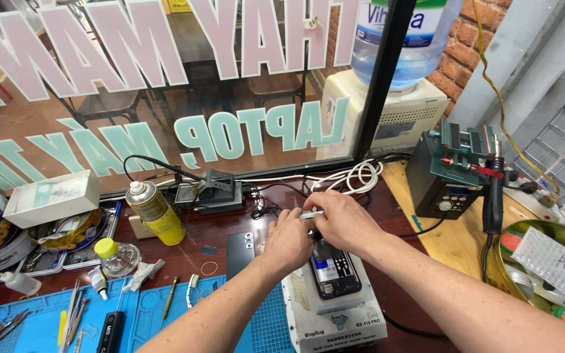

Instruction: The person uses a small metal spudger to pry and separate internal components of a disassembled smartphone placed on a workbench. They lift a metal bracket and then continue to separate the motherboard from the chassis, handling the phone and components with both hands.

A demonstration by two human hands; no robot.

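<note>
On the white heating pad point(335, 317) at the bench's middle lies an opened phone point(335, 271), its insides showing. Both hands meet just above its top end: the left hand point(287, 240) and the right hand point(343, 219) pinch a thin silver tool point(311, 214) between closed fingertips. A yellow spray can point(155, 212) stands well to the left, beside a blue mat point(47, 323).

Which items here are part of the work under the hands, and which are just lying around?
In use: left hand, right hand, thin silver tool, opened phone, white heating pad.

Lying about: yellow spray can, small bottle, screwdriver, white box.
</note>
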